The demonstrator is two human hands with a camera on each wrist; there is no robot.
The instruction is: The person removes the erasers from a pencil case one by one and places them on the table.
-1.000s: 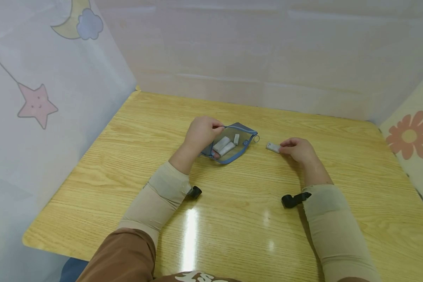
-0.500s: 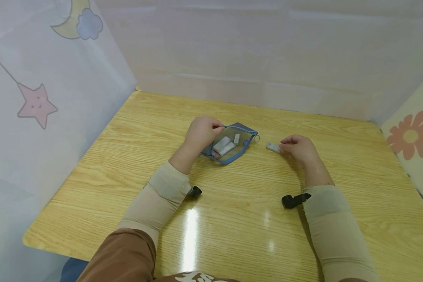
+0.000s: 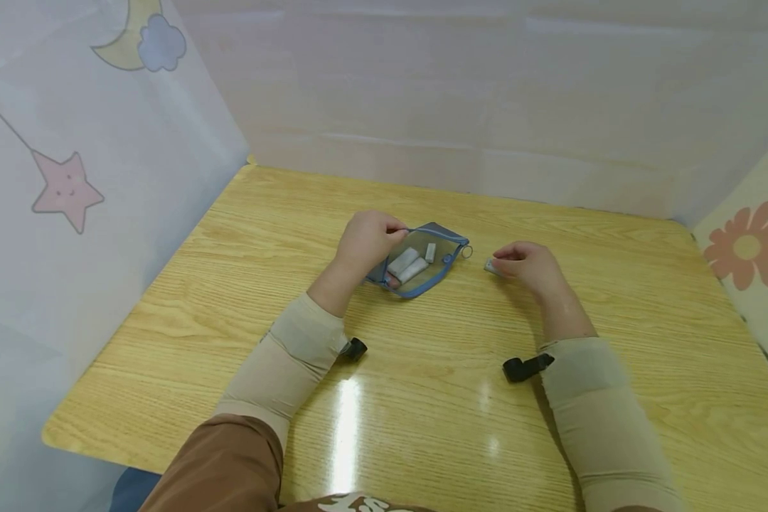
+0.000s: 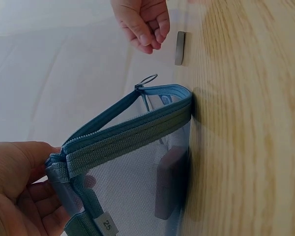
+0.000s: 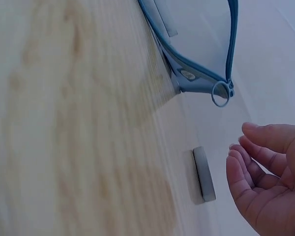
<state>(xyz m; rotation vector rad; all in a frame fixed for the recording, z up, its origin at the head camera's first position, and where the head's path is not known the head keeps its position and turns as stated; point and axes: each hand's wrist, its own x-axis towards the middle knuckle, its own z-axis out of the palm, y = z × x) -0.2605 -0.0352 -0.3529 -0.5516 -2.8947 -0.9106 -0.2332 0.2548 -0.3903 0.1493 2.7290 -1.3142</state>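
Observation:
My left hand (image 3: 363, 245) pinches the corner of an open mesh zip pouch (image 4: 132, 137) with blue edging, which stands on the table. Three pale grey oblong blocks (image 3: 413, 270) lie inside the pouch. To its right, one small grey block (image 5: 204, 173) lies on the tabletop. Over that block hovers my right hand (image 3: 531, 267), with a gap between hand and block in both wrist views. Its fingers are loosely bent, thumb apart, holding nothing. In the head view the hand covers most of the block.
A metal ring (image 5: 220, 94) hangs from the zip end of the pouch, on the side toward my right hand. The wood-grain table (image 3: 422, 398) has pale cloth walls (image 3: 422, 92) behind and at the sides. Small black cameras (image 3: 526, 368) stick out from both wrists.
My right hand has let go of the small block and moved slightly left, over it. My left hand and the pouch have stayed in place.

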